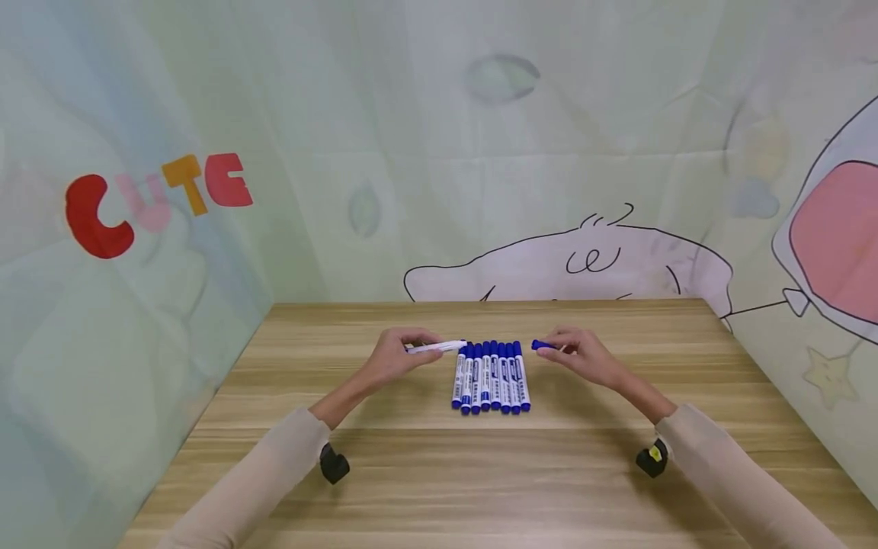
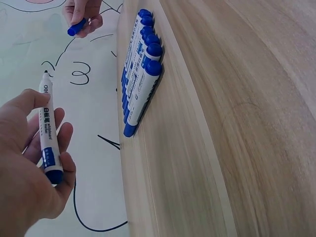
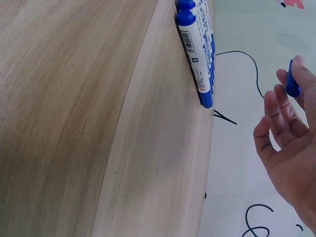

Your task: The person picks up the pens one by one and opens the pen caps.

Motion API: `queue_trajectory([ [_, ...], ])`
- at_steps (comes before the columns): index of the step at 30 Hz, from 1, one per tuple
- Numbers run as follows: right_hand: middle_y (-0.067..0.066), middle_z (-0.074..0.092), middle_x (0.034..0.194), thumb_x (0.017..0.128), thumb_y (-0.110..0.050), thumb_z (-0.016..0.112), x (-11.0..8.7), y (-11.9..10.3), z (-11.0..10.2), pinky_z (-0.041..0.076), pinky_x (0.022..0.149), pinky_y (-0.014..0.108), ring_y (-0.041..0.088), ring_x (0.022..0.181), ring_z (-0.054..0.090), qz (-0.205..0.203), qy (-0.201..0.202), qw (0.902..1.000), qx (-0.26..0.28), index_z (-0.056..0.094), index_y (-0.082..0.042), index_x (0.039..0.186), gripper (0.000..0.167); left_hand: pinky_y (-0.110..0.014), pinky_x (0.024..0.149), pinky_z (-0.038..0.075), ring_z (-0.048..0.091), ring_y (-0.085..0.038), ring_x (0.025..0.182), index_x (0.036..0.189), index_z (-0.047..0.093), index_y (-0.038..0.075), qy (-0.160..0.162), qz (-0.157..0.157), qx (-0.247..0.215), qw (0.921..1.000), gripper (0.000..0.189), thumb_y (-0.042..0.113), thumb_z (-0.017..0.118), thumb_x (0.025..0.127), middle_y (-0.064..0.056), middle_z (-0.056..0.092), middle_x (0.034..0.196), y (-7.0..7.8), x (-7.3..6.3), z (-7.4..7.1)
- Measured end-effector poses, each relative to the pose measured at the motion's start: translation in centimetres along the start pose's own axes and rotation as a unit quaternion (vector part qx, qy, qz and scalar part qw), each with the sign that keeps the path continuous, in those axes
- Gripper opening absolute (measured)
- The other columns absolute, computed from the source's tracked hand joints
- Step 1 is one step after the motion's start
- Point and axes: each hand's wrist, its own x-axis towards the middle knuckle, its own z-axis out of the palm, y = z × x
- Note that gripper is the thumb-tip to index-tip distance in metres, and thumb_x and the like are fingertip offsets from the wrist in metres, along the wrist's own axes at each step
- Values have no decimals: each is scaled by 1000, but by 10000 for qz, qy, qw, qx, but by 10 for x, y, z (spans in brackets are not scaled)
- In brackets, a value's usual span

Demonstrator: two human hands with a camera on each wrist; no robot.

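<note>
In the head view my left hand (image 1: pixel 401 354) grips an uncapped whiteboard marker (image 1: pixel 439 347) with a white barrel. Its dark tip is bare and points up in the left wrist view, where the blue end of the marker (image 2: pixel 49 128) sits against my fingers. My right hand (image 1: pixel 579 355) pinches a blue marker cap (image 1: pixel 542 345) between thumb and fingertips, also seen in the right wrist view as a blue cap (image 3: pixel 293 85). Between the hands, a row of several capped white-and-blue markers (image 1: pixel 495 381) lies side by side on the table.
The wooden table (image 1: pixel 480 480) runs back to a printed curtain (image 1: pixel 439 191) with cartoon drawings and colored letters. A black wrist camera (image 1: pixel 334 463) hangs by the left sleeve, and another wrist camera (image 1: pixel 652 459) by the right sleeve.
</note>
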Motion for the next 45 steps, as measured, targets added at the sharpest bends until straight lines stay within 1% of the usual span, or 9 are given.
queue_trajectory([
  [3,5,69,94,94,-9,72,-1,2,0,50,66,21,4,75,54,-9,64,9999,-82,78,-2,109,17,-20,64,48,62,-12,77,107,78,6,100,4,71,9999,21,16,81,88,-11,77,96,-2,-1,-2],
  [9,3,63,89,94,-8,72,-3,6,0,41,64,21,7,76,48,65,119,9999,-15,80,-4,106,15,-21,64,52,66,-10,75,103,75,1,265,-107,4,9996,20,13,80,88,-14,77,93,-8,-3,-7],
  [16,4,68,92,95,-9,71,-6,8,-2,49,66,20,4,76,53,158,99,9998,-114,79,-4,108,16,-21,62,54,65,-9,70,101,73,-1,567,-355,88,9977,19,10,81,87,-19,76,96,-15,-4,-14],
  [23,10,70,90,97,-9,69,-9,12,-4,48,62,21,5,71,52,107,426,9990,-96,78,-1,107,15,-20,58,53,62,-5,67,100,72,-2,1043,-756,256,9913,22,13,82,87,-18,77,95,-21,-6,-19],
  [28,21,68,88,99,-10,67,-11,15,-6,45,57,21,4,67,51,241,611,9978,-5,77,-1,107,16,-30,58,59,61,-4,64,100,71,-3,1245,-1023,153,9868,23,13,82,87,-18,76,93,-26,-8,-24],
  [32,21,63,83,100,-10,66,-12,17,-7,41,54,21,4,64,49,419,696,9966,151,76,3,106,18,-40,64,62,62,-6,64,101,71,-3,1274,-1201,186,9844,24,15,81,88,-17,75,93,-30,-10,-26],
  [37,19,61,80,100,-9,65,-13,18,-8,39,52,20,3,63,48,567,788,9949,280,75,6,107,19,-26,59,58,61,-7,65,103,71,-1,1345,-1335,220,9816,26,18,81,88,-15,74,92,-37,-14,-27],
  [40,23,67,86,100,-9,65,-14,18,-8,42,53,19,3,64,51,675,928,9930,287,73,6,110,20,-21,55,54,61,-7,63,101,71,0,1428,-1290,212,9811,24,17,81,88,-11,74,87,-42,-16,-27],
  [45,30,72,101,100,-11,65,-15,20,-9,48,58,19,2,69,57,811,1094,9903,256,70,7,117,25,-29,54,57,61,-6,57,97,71,-1,1552,-1267,234,9794,21,15,81,87,-8,73,79,-47,-17,-27],
])
